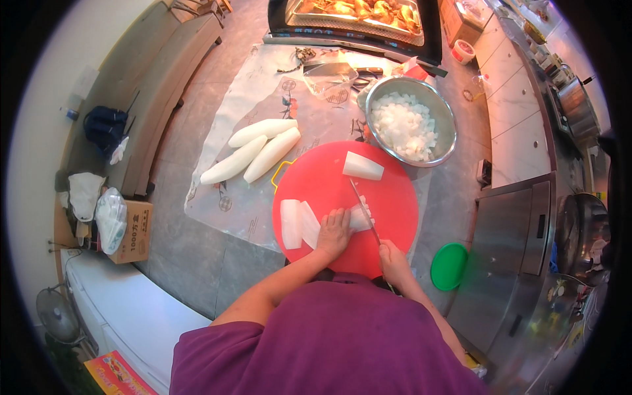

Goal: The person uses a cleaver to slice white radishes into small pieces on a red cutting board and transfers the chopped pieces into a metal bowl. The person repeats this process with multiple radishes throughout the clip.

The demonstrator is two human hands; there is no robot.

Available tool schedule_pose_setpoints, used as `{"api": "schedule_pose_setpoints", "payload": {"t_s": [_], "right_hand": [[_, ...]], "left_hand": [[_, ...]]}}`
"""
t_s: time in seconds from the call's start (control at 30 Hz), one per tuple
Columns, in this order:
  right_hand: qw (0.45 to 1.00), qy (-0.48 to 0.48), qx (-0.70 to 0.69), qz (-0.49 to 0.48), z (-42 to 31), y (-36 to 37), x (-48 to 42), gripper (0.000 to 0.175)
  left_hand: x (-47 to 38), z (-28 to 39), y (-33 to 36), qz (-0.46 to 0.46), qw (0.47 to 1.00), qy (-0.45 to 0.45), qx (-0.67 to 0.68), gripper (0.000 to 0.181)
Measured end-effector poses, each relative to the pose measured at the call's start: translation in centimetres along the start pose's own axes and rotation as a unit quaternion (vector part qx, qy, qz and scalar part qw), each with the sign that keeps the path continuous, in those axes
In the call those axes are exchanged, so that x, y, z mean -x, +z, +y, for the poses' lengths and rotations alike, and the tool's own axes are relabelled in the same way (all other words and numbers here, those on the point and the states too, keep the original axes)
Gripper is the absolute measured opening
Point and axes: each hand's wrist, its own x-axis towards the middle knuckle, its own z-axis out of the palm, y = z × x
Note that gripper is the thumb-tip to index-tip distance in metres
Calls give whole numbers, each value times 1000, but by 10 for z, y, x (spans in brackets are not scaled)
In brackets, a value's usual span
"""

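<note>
My right hand (392,259) is closed round the handle of a kitchen knife (364,207), its blade at a partly cut piece of white radish (360,219). Against the left side of that piece rest the fingers of my left hand (335,232). Both are over a round red cutting board (395,207). Long cut radish pieces (291,223) lie at the board's left, and a thick chunk (363,166) near its far edge. Beyond it, to the right, a steel bowl (448,133) holds white cubes (405,126). Peeled whole radishes (272,154) lie left of the board.
A patterned cloth (212,197) lies under the whole radishes. Farther off are a clear plastic container (330,79) and a lit case with a tray of cooked poultry (365,15). A green round lid (449,266) is at the right, beside steel cabinets (498,247). A white chest (143,306) stands left.
</note>
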Motion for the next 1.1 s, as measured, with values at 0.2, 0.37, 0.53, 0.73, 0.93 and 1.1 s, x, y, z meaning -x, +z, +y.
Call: {"api": "schedule_pose_setpoints", "payload": {"t_s": [0.2, 0.37, 0.53, 0.73, 0.93, 1.1], "right_hand": [[998, 3, 65, -6, -7, 9, 24, 37], [994, -2, 101, 29, 13, 31, 2, 37], [999, 22, -45, -19, 18, 22, -10, 37], [999, 33, 3, -23, -18, 12, 23, 37], [997, 54, 63, -5, -13, 35, 24, 37], [997, -3, 68, 31, 8, 52, 3, 36]], "left_hand": [[0, 1, 1, -2, 1000, -15, 10, 61], [0, 3, -1, -7, 1000, -6, 15, 61], [-5, 1, -21, 13, 996, -10, 89, 63], [3, -22, -50, -17, 977, -15, 211, 42], [16, -31, -38, 30, 976, 34, 211, 23], [15, -35, -39, 25, 976, 53, 211, 18]]}}
